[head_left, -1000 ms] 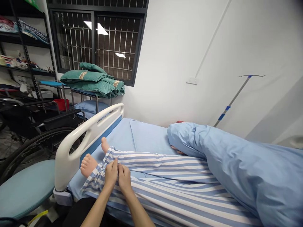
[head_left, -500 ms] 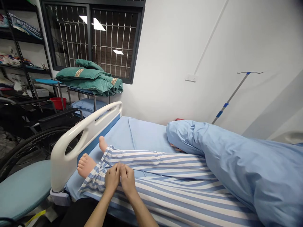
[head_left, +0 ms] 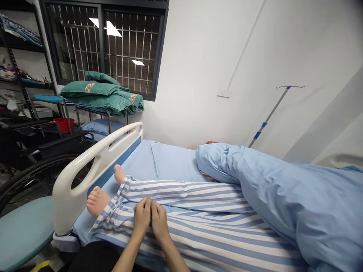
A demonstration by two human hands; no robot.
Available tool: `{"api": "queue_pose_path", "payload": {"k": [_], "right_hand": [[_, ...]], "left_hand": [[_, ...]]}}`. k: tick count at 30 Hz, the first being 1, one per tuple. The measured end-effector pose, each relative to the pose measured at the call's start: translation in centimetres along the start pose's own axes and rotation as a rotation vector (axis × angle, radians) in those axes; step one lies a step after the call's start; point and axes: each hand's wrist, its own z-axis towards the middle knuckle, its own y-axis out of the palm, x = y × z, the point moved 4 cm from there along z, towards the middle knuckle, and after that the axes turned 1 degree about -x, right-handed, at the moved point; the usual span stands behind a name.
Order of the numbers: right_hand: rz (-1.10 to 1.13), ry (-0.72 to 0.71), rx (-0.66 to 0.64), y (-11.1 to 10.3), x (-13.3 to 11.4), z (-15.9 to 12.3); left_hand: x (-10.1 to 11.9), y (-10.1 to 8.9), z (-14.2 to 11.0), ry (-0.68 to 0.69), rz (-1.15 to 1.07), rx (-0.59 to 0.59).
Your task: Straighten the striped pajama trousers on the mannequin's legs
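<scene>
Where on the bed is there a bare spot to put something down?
There's bare blue sheet past the striped pajama legs, between the white bed rail and the blue quilt. It's crowded near the feet, and around the left hand and right hand, which are on the stripes.

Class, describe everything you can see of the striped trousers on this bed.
The striped trousers are loose, with blue and white stripes, in what looks like soft cotton. Both legs lie stretched along the blue bed sheet, creased near the cuffs, which end at two bare feet. Their upper part disappears under the blue duvet. The left hand and right hand rest on the nearer leg, above its cuff.
</scene>
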Motion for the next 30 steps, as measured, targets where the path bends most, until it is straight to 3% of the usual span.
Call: {"api": "queue_pose_path", "payload": {"k": [4, 8, 13, 17, 24, 30], "right_hand": [[-0.01, -0.04, 0.021, -1.1, -0.2, 0.0], [-0.041, -0.03, 0.025, -2.0, 0.2, -0.2], [-0.067, -0.057, 0.033, -3.2, 0.2, -0.6], [-0.095, -0.034, -0.002, -3.7, 0.6, -0.7], [-0.098, -0.022, 0.025, -6.1, 0.8, -0.3], [-0.065, 0.003, 0.059, -8.1, 0.7, -0.5]], "left_hand": [[0.5, 0.9, -0.4, 0.026, 0.073, -0.042], [0.8, 1.7, -0.9, -0.042, -0.072, -0.026], [1.0, 2.5, -1.4, -0.036, 0.014, -0.078], [1.2, 3.0, -1.5, -0.09, -0.14, -0.04], [2.6, 4.1, -2.2, -0.021, 0.023, -0.057], [2.8, 6.2, -2.7, 0.08, 0.195, -0.151]]}}
